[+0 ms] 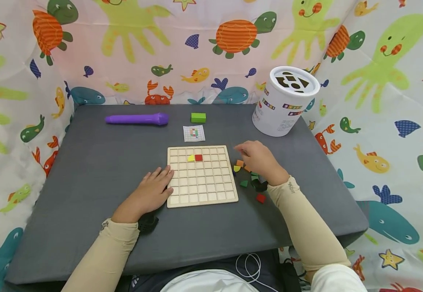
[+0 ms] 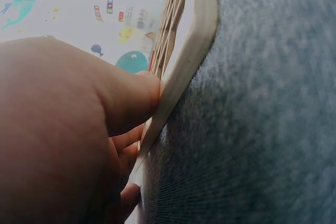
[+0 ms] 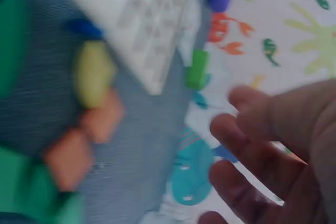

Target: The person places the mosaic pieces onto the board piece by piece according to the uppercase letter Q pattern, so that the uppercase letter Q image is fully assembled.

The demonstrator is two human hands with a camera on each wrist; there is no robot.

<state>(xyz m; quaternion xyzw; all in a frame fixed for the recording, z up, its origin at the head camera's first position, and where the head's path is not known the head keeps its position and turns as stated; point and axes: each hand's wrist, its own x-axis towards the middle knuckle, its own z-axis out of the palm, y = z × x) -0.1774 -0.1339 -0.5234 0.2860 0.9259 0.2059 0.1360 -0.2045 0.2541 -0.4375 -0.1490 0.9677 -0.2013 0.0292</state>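
Head view: a wooden grid board (image 1: 202, 189) is laid flat on the grey desk (image 1: 98, 174). Near its far edge, a yellow piece (image 1: 191, 158) and a red square (image 1: 198, 157) are set side by side in cells. The board's left edge is touched by the left hand (image 1: 154, 190), fingers nearly straight and slightly spread. The right hand (image 1: 260, 161) is held just off the board's right edge, beside loose pieces, among them an orange piece (image 1: 240, 163) and a green piece (image 1: 244, 183). Beyond the board, a pattern card (image 1: 194, 133) is placed.

Left wrist view: the thumb is rested against the board's side; no clamped grip is shown.

Right wrist view: blurred. Thumb and fingers are seen apart, loosely bent, nothing visible between them.

Judged: piece selection is in hand. Each piece is best pinched singly by opposite edges, turned before lowering and seated flat; the board should be steadied lightly, so that set pieces are not jarred.
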